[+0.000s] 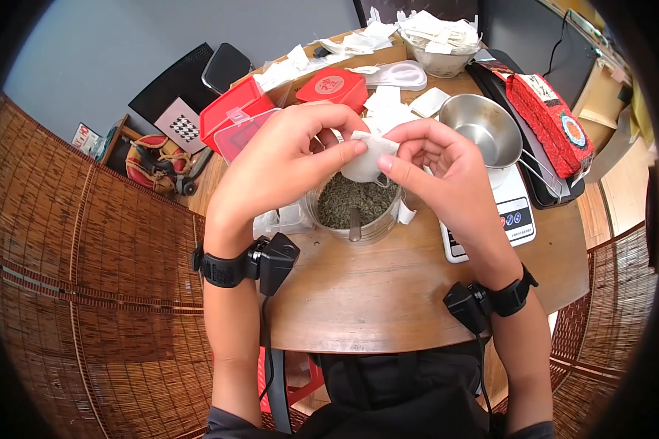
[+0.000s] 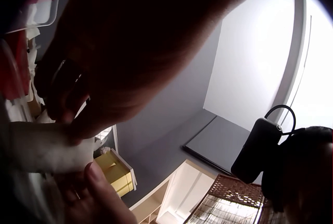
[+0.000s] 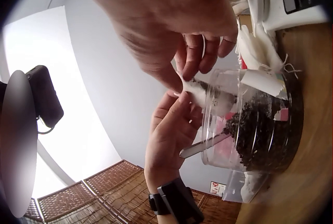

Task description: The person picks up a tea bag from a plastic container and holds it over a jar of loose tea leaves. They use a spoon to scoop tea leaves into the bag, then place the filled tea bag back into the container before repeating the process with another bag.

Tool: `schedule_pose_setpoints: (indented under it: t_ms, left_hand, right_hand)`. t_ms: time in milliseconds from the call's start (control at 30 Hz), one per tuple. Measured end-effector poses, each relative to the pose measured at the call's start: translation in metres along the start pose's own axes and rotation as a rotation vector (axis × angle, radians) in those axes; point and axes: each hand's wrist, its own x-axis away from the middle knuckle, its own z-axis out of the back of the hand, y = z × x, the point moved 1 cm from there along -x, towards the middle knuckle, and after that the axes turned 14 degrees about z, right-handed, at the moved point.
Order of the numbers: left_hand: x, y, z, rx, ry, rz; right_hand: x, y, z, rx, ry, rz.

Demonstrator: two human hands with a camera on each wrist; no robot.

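Note:
A small white tea bag (image 1: 364,168) hangs between my two hands, pinched at its upper edge. My left hand (image 1: 289,154) grips its left corner between thumb and index finger. On the other corner, my right hand (image 1: 450,164) pinches with thumb and fingertips. In the right wrist view the lower part of the tea bag (image 3: 196,91) looks dark with contents. Just below is a clear round tub (image 3: 205,125) of dark, crumbled dried leaves (image 1: 344,201). A metal spoon (image 1: 355,225) stands in the leaves, its handle over the near rim.
To the right are a white scale (image 1: 458,249), a steel pot (image 1: 483,135) and a red packet (image 1: 549,121) on a black tray. Behind lie flat white bags (image 1: 389,117), a red box (image 1: 333,86) and a bowl (image 1: 443,64) heaped with white bags.

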Motion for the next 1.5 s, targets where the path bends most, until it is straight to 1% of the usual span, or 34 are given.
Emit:
schedule_pose_setpoints:
  t_ms: [67,133,267,300,367,433,600,667,700,767,800,867,900,967,1000,1067,1200,1267,1300,1367,1400,1433,1467,1500]
  left_hand:
    - [-0.001,-0.004,0.002,0.007,-0.011,-0.003]
    - [-0.001,-0.009,0.005,0.105,-0.055,0.07]
    - [-0.001,-0.01,0.005,0.18,-0.099,0.045]
    - [-0.002,-0.01,0.005,0.179,-0.106,0.04]
    - [-0.002,-0.01,0.004,0.179,-0.112,0.036]
    - [-0.002,-0.01,0.003,0.154,-0.116,0.062]
    - [0.0,-0.007,0.004,0.172,-0.119,0.059]
    - [0.0,-0.008,0.004,0.178,-0.129,0.072]
    - [0.0,-0.008,0.004,0.206,-0.135,0.045]
    - [0.0,-0.007,0.005,0.233,-0.142,0.019]
    - [0.001,-0.005,0.005,0.239,-0.134,0.03]
    - [0.001,-0.004,0.005,0.246,-0.126,0.04]
    - [0.001,-0.004,0.005,0.257,-0.127,0.039]
    - [0.001,-0.006,0.005,0.268,-0.127,0.039]
    - [0.0,-0.006,0.005,0.283,-0.13,0.036]
    - [0.0,-0.006,0.005,0.297,-0.135,0.032]
    - [0.001,-0.004,0.004,0.311,-0.124,0.092]
    - [0.001,-0.003,0.005,0.295,-0.122,0.114]
    - [0.002,-0.002,0.006,0.275,-0.12,0.135]
    - [0.003,0.001,0.007,0.255,-0.118,0.155]
    - [0.004,0.003,0.008,0.244,-0.123,0.172]
    - [0.005,0.004,0.008,0.233,-0.129,0.189]
    - [0.004,0.002,0.008,0.233,-0.129,0.189]
    - [0.003,-0.002,0.007,0.22,-0.128,0.146]
  right_hand:
    - [0.0,-0.001,0.002,0.029,-0.044,0.016]
    - [0.001,0.002,0.003,0.033,-0.058,0.045]
    - [0.001,0.001,-0.007,0.091,-0.072,0.118]
    - [0.001,0.0,-0.006,0.091,-0.072,0.118]
    - [0.002,-0.001,-0.003,0.071,-0.119,0.031]
    - [0.001,0.001,-0.002,0.077,-0.119,0.051]
    - [0.003,0.001,-0.004,0.134,-0.136,0.09]
    - [0.004,0.001,-0.003,0.139,-0.135,0.013]
    - [0.004,0.001,-0.004,0.138,-0.136,0.013]
    - [0.003,-0.001,-0.007,0.221,-0.128,0.13]
    - [0.003,-0.002,-0.006,0.221,-0.127,0.13]
    - [0.003,-0.002,-0.002,0.201,-0.167,0.046]
    - [0.003,-0.001,-0.003,0.201,-0.167,0.046]
    - [0.003,0.001,-0.006,0.326,-0.142,0.272]
    - [0.003,-0.001,-0.006,0.326,-0.142,0.273]
    - [0.005,-0.004,-0.006,0.179,-0.161,0.082]
    - [0.006,-0.003,-0.007,0.2,-0.141,0.054]
    - [0.005,-0.005,-0.01,0.236,-0.113,0.188]
    - [0.004,-0.003,-0.008,0.236,-0.113,0.188]
    - [0.004,0.002,-0.001,0.236,-0.137,0.117]
    - [0.003,0.001,-0.001,0.236,-0.137,0.117]
    - [0.002,-0.001,0.0,0.177,-0.104,0.083]
    - [0.002,-0.002,0.0,0.118,-0.071,0.049]
    - [0.001,-0.002,-0.001,0.118,-0.071,0.049]
